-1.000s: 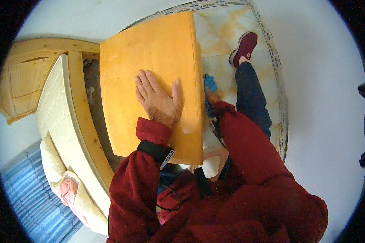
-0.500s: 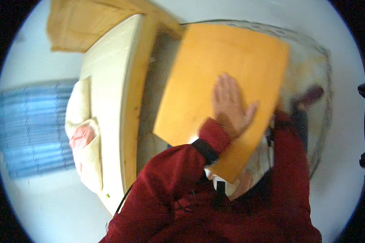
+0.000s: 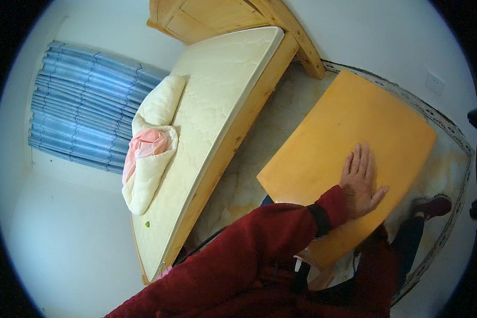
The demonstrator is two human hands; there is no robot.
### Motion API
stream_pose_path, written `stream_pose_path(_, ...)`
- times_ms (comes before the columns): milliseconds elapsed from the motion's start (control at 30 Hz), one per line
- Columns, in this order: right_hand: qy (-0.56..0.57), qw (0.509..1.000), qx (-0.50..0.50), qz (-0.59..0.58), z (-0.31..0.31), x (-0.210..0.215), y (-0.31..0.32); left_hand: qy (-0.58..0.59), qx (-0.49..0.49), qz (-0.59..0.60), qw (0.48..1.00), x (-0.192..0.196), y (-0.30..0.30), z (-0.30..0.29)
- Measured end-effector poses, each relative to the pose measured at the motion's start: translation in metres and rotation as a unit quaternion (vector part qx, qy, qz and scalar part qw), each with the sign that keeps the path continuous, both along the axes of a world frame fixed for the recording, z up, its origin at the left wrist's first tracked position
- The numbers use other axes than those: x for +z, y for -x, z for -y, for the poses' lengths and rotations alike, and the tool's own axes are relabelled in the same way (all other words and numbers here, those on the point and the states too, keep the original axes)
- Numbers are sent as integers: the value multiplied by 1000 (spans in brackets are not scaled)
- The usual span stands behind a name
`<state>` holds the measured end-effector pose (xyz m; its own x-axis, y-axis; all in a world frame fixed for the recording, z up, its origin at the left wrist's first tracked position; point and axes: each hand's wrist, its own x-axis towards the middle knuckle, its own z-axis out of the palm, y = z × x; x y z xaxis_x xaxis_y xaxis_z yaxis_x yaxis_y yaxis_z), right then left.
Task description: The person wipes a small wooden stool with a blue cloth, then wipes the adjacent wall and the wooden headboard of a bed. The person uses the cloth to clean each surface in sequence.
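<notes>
At right of the frame, left hand (image 3: 361, 183) lies flat, fingers spread wide, on orange rectangular wooden board (image 3: 350, 153) above pale marbled floor (image 3: 273, 138); bare cream mattress (image 3: 217, 122) at centre.

Dark red fleece sleeve (image 3: 259, 238) with a black cuff (image 3: 319, 220); dark trousers (image 3: 408, 241); a dark red shoe (image 3: 433, 208).

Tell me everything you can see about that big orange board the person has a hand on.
The orange board is a large flat panel of smooth, yellow-orange wood with rounded corners and no visible fittings. It is held tilted over the pale floor, beside the wooden bed frame. The left hand lies flat on its face, fingers spread, near the lower edge. That edge meets the person's body, and the right hand is hidden.
</notes>
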<state>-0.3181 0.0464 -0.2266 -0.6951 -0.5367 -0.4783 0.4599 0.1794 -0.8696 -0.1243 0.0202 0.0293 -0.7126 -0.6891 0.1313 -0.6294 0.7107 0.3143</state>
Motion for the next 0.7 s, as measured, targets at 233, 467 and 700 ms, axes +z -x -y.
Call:
stream_pose_path(233,20,1000,-12,4,0,11,8,14,6,4,1000,0,0,-2)
stream_pose_path(467,48,998,-26,9,1,24,17,12,8,-9,1000,-5,-1,-2)
stream_pose_path(700,110,992,-47,36,2,45,34,22,6,3,1000,-2,-1,-3)
